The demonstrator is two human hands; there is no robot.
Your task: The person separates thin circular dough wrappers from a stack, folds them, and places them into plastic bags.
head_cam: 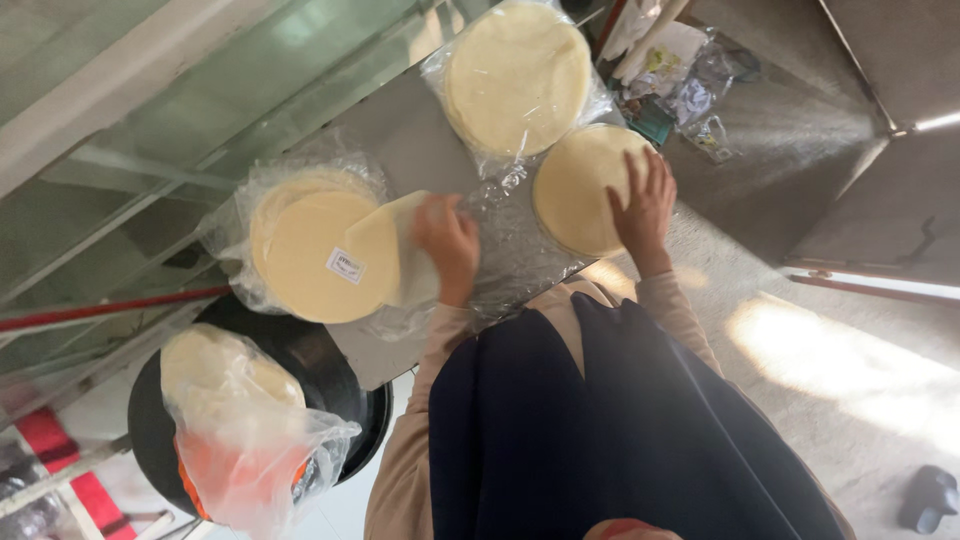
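My left hand [447, 243] grips the edge of one pale round flatbread sheet [388, 243], lifted and folded over a stack of the same sheets [305, 262] that lies in open clear plastic and carries a small white label. My right hand [642, 203] rests flat, fingers spread, on the right edge of a second bare stack of round sheets [575, 190]. A third stack [517, 75], sealed in clear plastic, lies farther up the grey tabletop [415, 135]. Crumpled clear plastic [515, 250] lies between my hands.
A black round pan [320, 365] sits below the table's near left corner, with a plastic bag of flatbreads [235, 405] on it. A red rod [100, 308] crosses at left. Packets and clutter [685, 85] lie past the table's right end. A dark shoe [927, 497] is on the floor.
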